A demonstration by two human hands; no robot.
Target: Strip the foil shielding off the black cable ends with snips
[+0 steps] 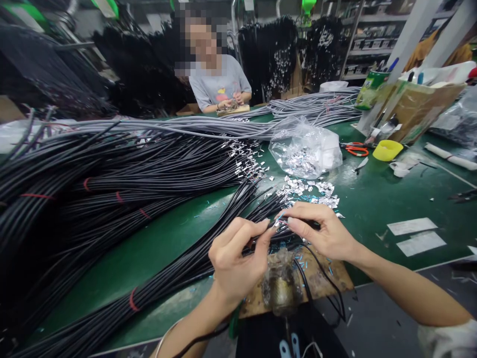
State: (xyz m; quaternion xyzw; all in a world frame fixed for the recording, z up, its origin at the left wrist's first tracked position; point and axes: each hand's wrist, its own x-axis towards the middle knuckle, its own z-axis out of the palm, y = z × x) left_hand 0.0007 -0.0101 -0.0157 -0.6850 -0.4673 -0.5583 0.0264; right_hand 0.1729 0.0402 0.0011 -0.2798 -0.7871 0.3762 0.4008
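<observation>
Head view: left hand (238,253) and right hand (328,233) pinch wires (280,221) lying crosswise.

Head-worn view, forward and down over both hands (238,253).

Both hands (241,256) pinching, fingertips close

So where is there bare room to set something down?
Bare green tabletop shows between the orange scissors, foil scraps and two white strips; a longer patch runs between the upper black bundles and lower black bundle. It's crowded around the left hand and right hand, near the plastic bag, and along the gray cables.
</observation>
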